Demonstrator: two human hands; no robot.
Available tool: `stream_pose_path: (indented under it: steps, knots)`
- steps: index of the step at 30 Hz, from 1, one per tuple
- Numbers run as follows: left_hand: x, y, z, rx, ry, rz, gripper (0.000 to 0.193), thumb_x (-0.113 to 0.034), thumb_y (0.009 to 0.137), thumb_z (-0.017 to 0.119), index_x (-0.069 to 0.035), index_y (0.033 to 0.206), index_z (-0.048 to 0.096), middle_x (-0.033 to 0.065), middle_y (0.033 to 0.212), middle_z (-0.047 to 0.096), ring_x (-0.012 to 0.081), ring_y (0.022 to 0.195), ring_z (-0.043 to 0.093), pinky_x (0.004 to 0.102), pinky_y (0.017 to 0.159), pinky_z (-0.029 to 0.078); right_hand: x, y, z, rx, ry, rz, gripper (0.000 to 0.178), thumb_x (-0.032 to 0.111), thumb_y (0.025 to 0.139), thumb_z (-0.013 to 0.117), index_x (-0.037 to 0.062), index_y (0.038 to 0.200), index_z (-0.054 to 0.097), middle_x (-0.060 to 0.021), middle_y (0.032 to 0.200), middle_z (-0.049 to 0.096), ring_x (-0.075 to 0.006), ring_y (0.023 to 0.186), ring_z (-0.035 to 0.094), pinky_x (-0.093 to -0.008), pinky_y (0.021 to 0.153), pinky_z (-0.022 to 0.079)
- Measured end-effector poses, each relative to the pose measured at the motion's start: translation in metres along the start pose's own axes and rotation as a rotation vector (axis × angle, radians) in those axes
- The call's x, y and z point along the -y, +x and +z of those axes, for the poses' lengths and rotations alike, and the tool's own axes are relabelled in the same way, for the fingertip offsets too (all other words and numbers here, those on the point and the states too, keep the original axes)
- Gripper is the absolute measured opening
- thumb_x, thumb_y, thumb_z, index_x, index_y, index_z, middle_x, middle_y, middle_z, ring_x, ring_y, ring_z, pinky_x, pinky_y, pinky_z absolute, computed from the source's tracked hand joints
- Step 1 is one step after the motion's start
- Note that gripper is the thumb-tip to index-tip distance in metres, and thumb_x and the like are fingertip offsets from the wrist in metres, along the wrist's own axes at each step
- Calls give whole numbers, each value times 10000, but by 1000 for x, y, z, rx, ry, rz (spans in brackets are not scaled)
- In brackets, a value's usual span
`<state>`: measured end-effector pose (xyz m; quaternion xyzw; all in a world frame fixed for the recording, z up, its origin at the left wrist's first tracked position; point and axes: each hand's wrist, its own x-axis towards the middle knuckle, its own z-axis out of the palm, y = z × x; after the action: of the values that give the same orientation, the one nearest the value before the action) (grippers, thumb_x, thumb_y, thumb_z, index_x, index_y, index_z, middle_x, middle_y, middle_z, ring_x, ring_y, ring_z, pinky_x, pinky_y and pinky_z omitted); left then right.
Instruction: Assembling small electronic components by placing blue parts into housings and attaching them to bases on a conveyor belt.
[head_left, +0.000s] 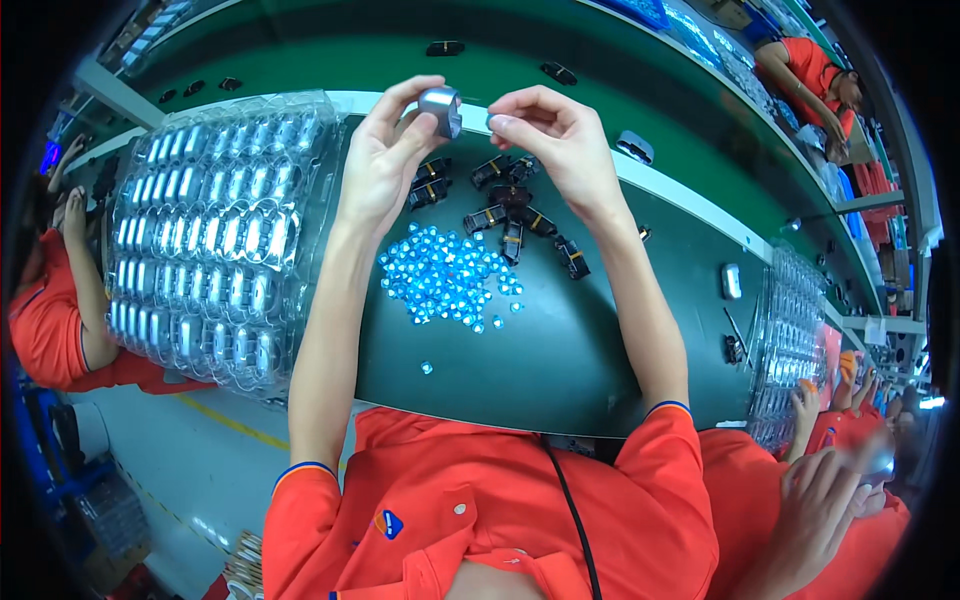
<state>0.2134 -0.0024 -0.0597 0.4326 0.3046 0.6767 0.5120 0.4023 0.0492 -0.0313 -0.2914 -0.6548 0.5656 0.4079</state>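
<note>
My left hand (385, 150) grips a silver-grey rounded housing (438, 108) between thumb and fingers, its open side turned to the right. Close to that opening, my right hand (560, 145) pinches a small blue piece (491, 122), mostly hidden by the fingertips. The two hands are apart. Between my forearms a pile of small shiny blue parts (445, 275) lies on the dark green table (480, 375). Just beyond the pile, several black blocks with yellow bands (513, 240) are scattered below my hands.
Left of me, a clear plastic tray (215, 240) holds rows of silver housings. Another clear tray (790, 320) stands at the right. A green conveyor (330, 50) with black parts runs beyond the table's pale edge. Co-workers in red shirts (60, 310) sit on both sides.
</note>
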Motion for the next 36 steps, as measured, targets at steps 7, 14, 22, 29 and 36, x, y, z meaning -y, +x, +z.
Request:
stream_pose_path:
  steps: [7,14,22,29,36]
  knots:
    - [14,-2,4,31,57,79,322,3,942,591,-15,1261,556,117,1232,614,213,1137,597,366,1003,499,-16,5,-1,-80,-133,43,193,77,861,710,-27,1022,688,-85,877,706,-128,795,687,-252,754,559]
    - [13,-6,2,115,403,262,273,83,873,617,10,1134,652,121,1185,652,236,1156,610,343,1001,506,-27,7,1,-72,-107,122,222,78,878,694,-18,1076,664,-83,952,704,-128,857,681,-250,795,557]
    - [4,-8,8,187,524,359,276,143,824,615,17,1052,708,119,1120,684,237,1133,633,335,996,508,-42,10,7,-105,-123,-5,179,40,890,656,-21,1058,662,-97,944,708,-132,847,690,-255,786,562]
    - [2,-12,1,138,567,298,296,116,839,623,8,1105,695,100,1119,688,205,1081,649,310,950,527,-42,6,9,-89,-165,2,199,37,917,626,-30,1102,656,-120,1020,710,-156,931,695,-265,838,567]
    - [-7,-5,-8,-60,405,136,298,41,867,661,-2,1162,676,70,1124,687,164,1029,654,279,914,525,-53,76,-112,-284,-1223,468,316,294,935,649,-3,861,727,-105,749,733,-189,672,723,-273,756,569]
